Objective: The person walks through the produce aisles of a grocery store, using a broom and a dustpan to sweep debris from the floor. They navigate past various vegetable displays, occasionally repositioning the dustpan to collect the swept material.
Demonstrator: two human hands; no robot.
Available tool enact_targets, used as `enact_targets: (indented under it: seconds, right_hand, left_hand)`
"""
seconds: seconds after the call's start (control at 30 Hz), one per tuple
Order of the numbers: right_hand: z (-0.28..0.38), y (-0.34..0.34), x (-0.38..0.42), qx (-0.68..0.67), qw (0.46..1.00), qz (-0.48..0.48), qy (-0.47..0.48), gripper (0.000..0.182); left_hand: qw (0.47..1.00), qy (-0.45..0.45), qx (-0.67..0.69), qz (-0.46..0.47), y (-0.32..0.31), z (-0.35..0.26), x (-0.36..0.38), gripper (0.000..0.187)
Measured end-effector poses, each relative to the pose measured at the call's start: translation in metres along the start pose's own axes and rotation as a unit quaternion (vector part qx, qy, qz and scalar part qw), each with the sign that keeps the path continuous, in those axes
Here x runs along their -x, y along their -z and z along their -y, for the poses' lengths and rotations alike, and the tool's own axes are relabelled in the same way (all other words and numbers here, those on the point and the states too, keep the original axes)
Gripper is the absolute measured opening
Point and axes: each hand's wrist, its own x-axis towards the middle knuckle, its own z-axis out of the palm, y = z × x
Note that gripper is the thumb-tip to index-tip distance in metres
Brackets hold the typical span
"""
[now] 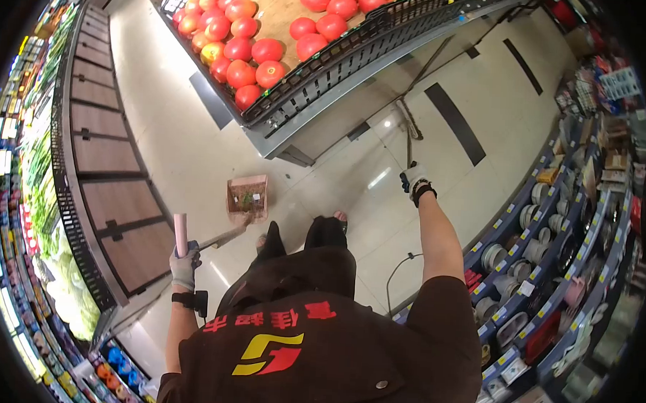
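Observation:
My left hand point(184, 267), in a pale glove with a dark wrist strap, grips the upper handle of a long-handled dustpan point(264, 187). The handle's pink end sticks up above the fist. Its lower part slants to the pink pan on the floor, ahead of my feet, where green and brown scraps lie inside. Stretched forward on the right, my right hand point(415, 181), also gloved, is closed around a thin brownish stick point(410, 149). Toward its far end the stick meets a narrow angled piece, seen too small to name. My right fingers are partly hidden by the glove's angle.
A display stand point(283, 131) with a black rim holds tomatoes point(268, 51) ahead. Along the left run vegetable shelves point(58, 161) above brown panels. Curved-looking shelves point(510, 282) of housewares stand close on the right. Dark strips point(454, 125) mark the pale tiled floor point(367, 178).

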Motion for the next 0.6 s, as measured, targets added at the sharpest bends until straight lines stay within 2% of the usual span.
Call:
enact_targets:
  seconds: [0.07,0.1,0.17,0.23,0.3,0.43,0.5,0.53,0.6]
  right_hand:
    - [-0.024,-0.027,0.036,-0.076,0.995,0.03,-0.055,0.021]
    - [0.011,0.029,-0.079,-0.005,0.996,-0.065,0.069,0.02]
    - [-0.008,-0.003,-0.013,-0.003,0.998,-0.029,0.055,0.026]
    - [-0.043,-0.041,-0.002,0.009,0.998,-0.015,0.068,0.032]
    - [-0.055,-0.057,0.035,0.005,0.999,0.014,0.03,0.035]
    - [-0.052,-0.084,0.128,0.011,0.999,0.02,0.04,0.031]
    - [-0.056,-0.103,0.162,0.017,0.998,0.052,0.014,0.028]
    - [-0.063,-0.119,0.171,0.002,0.998,0.062,0.026,0.035]
    - [-0.077,-0.154,0.195,-0.014,0.995,0.085,0.042,0.048]
  left_hand:
    - [1.0,0.001,0.009,-0.009,0.033,-0.008,0.045,0.019]
    - [0.996,-0.042,0.075,0.009,-0.075,-0.013,-0.022,0.019]
    - [0.999,-0.015,0.03,-0.006,-0.056,-0.018,0.004,0.021]
    - [0.999,-0.013,0.03,-0.011,-0.046,-0.013,0.011,0.021]
    - [0.999,-0.028,-0.014,0.012,-0.046,-0.006,0.009,0.021]
    - [0.997,-0.043,-0.064,0.01,-0.035,0.022,-0.003,0.02]
    - [0.991,-0.069,-0.112,0.012,-0.026,0.032,-0.01,0.023]
    - [0.981,-0.088,-0.174,0.001,-0.022,0.032,-0.013,0.023]
    - [0.973,-0.104,-0.203,0.032,-0.009,0.035,-0.019,0.025]
